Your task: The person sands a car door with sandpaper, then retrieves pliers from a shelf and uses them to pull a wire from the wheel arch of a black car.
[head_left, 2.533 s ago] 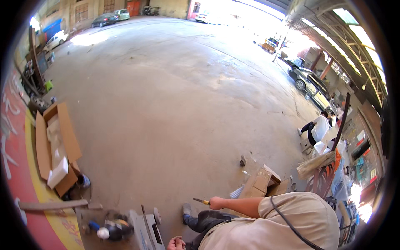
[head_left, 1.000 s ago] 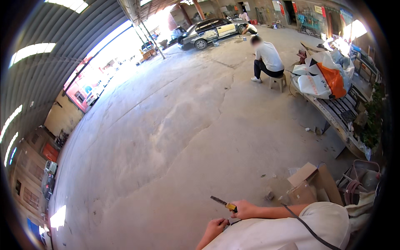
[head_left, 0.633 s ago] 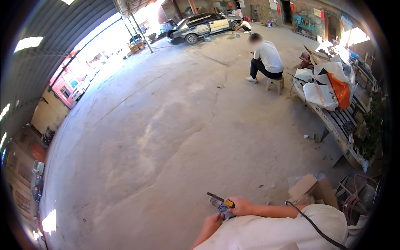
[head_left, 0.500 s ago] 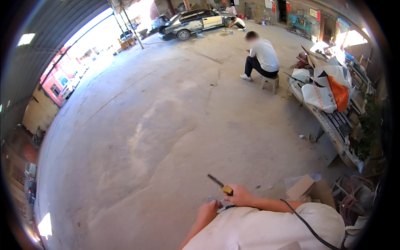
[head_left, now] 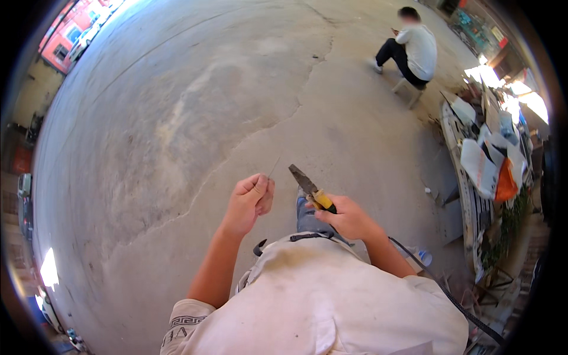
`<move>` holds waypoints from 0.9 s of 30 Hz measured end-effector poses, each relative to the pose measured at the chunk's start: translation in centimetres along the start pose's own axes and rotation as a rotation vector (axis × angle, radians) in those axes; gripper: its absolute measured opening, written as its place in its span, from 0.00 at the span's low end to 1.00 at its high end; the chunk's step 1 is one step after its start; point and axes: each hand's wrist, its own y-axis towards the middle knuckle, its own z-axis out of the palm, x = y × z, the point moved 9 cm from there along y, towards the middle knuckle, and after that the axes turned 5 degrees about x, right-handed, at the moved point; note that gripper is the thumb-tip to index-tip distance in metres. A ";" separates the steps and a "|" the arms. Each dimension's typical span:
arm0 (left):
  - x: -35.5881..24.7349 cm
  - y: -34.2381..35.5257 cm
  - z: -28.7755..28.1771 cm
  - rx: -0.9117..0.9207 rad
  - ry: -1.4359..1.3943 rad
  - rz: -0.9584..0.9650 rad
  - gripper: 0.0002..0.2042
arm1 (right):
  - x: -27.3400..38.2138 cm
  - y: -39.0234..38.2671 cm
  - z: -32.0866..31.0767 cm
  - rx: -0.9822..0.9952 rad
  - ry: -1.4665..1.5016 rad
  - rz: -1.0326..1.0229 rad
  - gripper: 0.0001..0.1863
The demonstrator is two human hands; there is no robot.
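My left hand (head_left: 248, 204) is closed in a pinch, with a thin stiff wire (head_left: 274, 167) sticking up from between thumb and fingers. To its right, my right hand (head_left: 350, 218) grips a pair of pliers (head_left: 304, 180) by yellow-and-black handles. The worn metal jaws point up and to the left, apart from the wire; they look closed. Both hands are raised in front of my light shirt (head_left: 331, 290), over the concrete floor.
A person (head_left: 419, 50) in a white top sits on a stool (head_left: 408, 92) at the far right. Nearer on the right stands a long rack (head_left: 464, 177) heaped with bags and scrap. A black cable (head_left: 441, 290) runs along my right side. Cracked concrete floor (head_left: 177, 148) spreads ahead.
My view has tilted down. Both hands, close together at my waist before, are now higher and farther apart. The wire now shows in my left hand; the pliers stay in my right.
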 end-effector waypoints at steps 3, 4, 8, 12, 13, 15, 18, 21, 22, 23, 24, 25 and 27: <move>-3.6 5.9 -3.9 -0.056 0.012 0.069 0.19 | 2.7 8.2 -3.7 0.023 -0.192 -0.008 0.25; -4.8 7.7 -5.3 -0.110 0.076 0.073 0.19 | 3.2 10.9 -5.0 0.060 -0.184 -0.004 0.27; -10.2 14.3 -10.1 -0.253 0.249 0.077 0.18 | 6.2 20.7 -9.8 0.171 -0.131 -0.028 0.33; -14.4 19.5 -15.1 -0.346 0.261 0.108 0.18 | 10.1 29.7 -13.3 0.193 -0.207 -0.085 0.34; -15.4 20.5 -16.5 -0.380 0.264 0.112 0.18 | 11.0 32.2 -13.8 0.217 -0.211 -0.086 0.34; -17.5 24.5 -18.7 -0.372 0.296 0.106 0.18 | 12.0 36.5 -16.1 0.187 -0.204 -0.076 0.34; -20.7 30.6 -23.1 -0.338 0.303 0.105 0.18 | 13.4 43.7 -18.9 0.123 -0.251 -0.143 0.33; -24.8 36.6 -29.0 -0.376 0.433 0.097 0.16 | 14.7 51.7 -21.2 0.095 -0.332 -0.085 0.32; -26.2 38.7 -31.0 -0.386 0.481 0.100 0.15 | 15.2 54.4 -22.0 0.073 -0.354 -0.079 0.31; -28.2 41.0 -32.5 -0.386 0.536 0.111 0.15 | 16.1 56.8 -23.3 0.038 -0.377 -0.078 0.30; -30.1 43.4 -33.8 -0.386 0.591 0.123 0.14 | 16.8 59.2 -24.6 0.003 -0.399 -0.076 0.30; -31.5 45.4 -35.0 -0.371 0.632 0.103 0.15 | 17.4 61.1 -25.7 -0.029 -0.419 -0.087 0.29; -34.7 50.1 -37.2 -0.324 0.736 0.099 0.15 | 18.2 65.2 -28.1 -0.127 -0.469 -0.129 0.28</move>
